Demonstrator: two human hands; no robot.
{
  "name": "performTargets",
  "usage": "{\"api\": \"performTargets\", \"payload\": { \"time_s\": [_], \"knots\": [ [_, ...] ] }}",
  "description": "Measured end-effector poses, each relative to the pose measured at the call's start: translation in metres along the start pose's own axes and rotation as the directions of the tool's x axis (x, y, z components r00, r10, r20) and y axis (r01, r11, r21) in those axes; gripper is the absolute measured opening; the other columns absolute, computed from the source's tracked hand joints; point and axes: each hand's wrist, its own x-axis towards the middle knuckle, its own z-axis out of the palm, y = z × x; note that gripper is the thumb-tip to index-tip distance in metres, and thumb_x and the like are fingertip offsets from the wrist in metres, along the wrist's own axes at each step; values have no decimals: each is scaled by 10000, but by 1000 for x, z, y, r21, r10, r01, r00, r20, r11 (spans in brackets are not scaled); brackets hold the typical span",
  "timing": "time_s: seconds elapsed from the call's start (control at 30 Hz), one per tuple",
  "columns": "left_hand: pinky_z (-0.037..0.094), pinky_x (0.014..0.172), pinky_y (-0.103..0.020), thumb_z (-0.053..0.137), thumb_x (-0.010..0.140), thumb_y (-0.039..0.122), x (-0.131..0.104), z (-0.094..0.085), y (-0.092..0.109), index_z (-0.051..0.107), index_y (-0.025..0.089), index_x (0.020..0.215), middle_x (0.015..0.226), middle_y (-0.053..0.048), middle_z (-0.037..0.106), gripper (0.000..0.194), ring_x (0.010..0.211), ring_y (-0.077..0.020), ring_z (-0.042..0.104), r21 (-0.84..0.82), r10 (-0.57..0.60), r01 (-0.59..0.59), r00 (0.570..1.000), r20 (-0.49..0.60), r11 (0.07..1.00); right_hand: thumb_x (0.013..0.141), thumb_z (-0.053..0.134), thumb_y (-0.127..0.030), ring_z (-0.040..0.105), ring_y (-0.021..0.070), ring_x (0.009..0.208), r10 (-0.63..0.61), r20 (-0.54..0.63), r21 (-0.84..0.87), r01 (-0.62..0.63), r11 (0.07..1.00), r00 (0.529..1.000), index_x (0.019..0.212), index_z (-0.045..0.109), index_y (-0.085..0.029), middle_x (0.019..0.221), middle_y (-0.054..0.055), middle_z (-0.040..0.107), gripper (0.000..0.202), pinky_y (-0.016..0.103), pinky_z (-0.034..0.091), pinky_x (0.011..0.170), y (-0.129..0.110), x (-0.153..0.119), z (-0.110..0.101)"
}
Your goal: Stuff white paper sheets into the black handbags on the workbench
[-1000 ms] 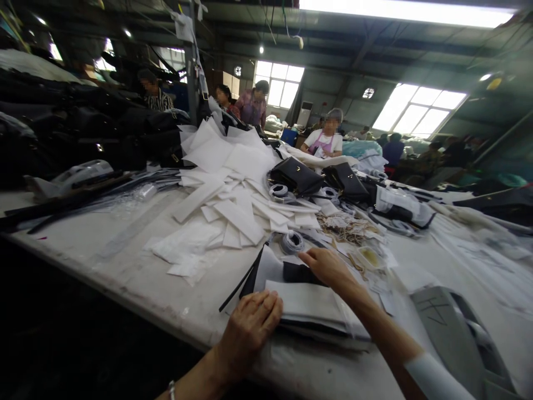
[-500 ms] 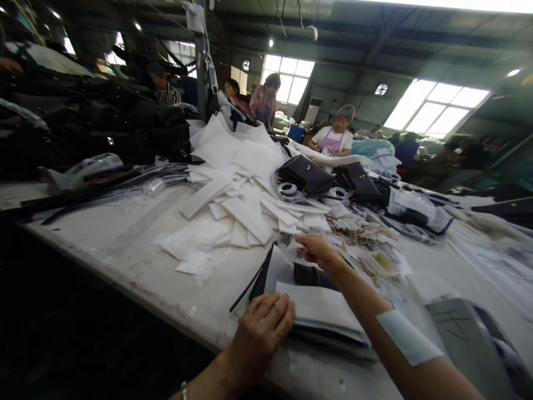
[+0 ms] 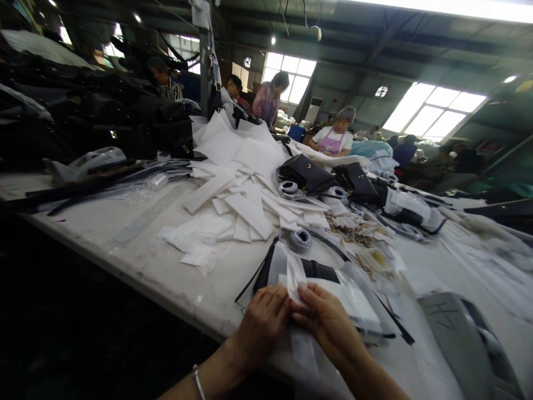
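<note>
My left hand [image 3: 262, 325] and my right hand [image 3: 327, 322] meet at the near edge of the table. Both pinch a small white paper piece [image 3: 296, 278] that stands up between the fingertips. Just beyond them lies a flat stack of white sheets [image 3: 353, 297] on top of a black bag piece [image 3: 318, 270] with a thin black strap [image 3: 256, 272]. A grey roll of tape [image 3: 298, 240] sits a little farther back.
White paper sheets [image 3: 237, 166] are heaped mid-table, with black handbags [image 3: 308, 173] behind and a pile of tags [image 3: 353, 229] to the right. Black bags are stacked at far left. A grey moulded part [image 3: 458, 328] lies at right. Several people work in the background.
My right hand drew back from the tape roll area to the near edge, bringing a small white piece. My left hand shifted off the stack to meet it.
</note>
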Motion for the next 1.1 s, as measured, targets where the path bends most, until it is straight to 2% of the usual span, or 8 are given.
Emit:
{"api": "performTargets", "payload": {
  "time_s": [0.17,0.3,0.5,0.6,0.7,0.83,0.97,1.1],
  "knots": [
    [561,904,-353,343,1029,136,-4,0,-2,500,58,1312,1076,-140,684,333,1028,-214,661,-40,-33,34,999,13,999,521,937,-496,605,99,471,43,-18,-48,-43,998,999,765,590,-152,650,22,684,547,179,489,415,16,-9,-2],
    [556,906,-354,408,1015,110,-4,-1,-2,411,139,1440,1092,-105,680,427,1044,-201,657,11,0,0,1000,18,1000,564,908,-549,590,92,460,37,25,-84,-35,996,999,762,547,-169,637,7,671,560,169,455,396,21,-16,-7],
    [565,882,-369,384,1010,119,-6,-1,-3,509,150,1345,1099,-120,659,359,1038,-215,648,19,6,-7,1000,21,1000,557,825,-694,573,100,428,161,84,-242,-136,961,983,757,497,-193,640,11,672,631,173,392,377,43,-34,-16],
    [557,896,-377,372,1011,126,-7,0,-3,602,148,1198,1131,-132,656,297,1050,-232,639,13,-6,6,999,44,1000,630,760,-680,530,96,387,251,138,-545,-138,827,958,716,517,-199,576,20,665,546,170,319,366,34,-38,-26],
    [547,914,-382,373,1019,140,-6,0,-4,614,148,1190,1148,-127,656,296,1064,-233,631,-7,-1,1,998,65,1000,769,687,-584,528,125,402,-40,159,-865,159,476,987,637,567,-211,539,20,647,413,216,326,387,-3,-33,-31],
    [539,923,-385,393,1015,134,-5,-2,-4,610,158,1214,1153,-115,659,295,1075,-231,629,-32,-6,9,997,82,999,893,610,-471,653,193,657,-482,393,-879,474,53,783,747,678,-246,709,25,705,277,277,469,599,-48,-10,-21],
    [527,942,-389,406,1003,111,-3,-4,-5,590,152,1251,1159,-111,669,311,1101,-232,629,-47,-6,10,996,94,999,959,560,-289,677,205,858,-467,659,-717,680,-154,589,933,701,-243,932,51,728,150,304,509,782,-49,0,-15],
    [509,976,-374,394,1018,135,-2,-7,-5,564,109,1275,1163,-123,680,309,1139,-228,621,-68,-3,10,994,109,998,951,568,-145,669,169,832,-433,790,-568,785,-249,434,1049,657,-235,914,44,718,160,275,510,780,-30,-28,-42]
  ]
}}
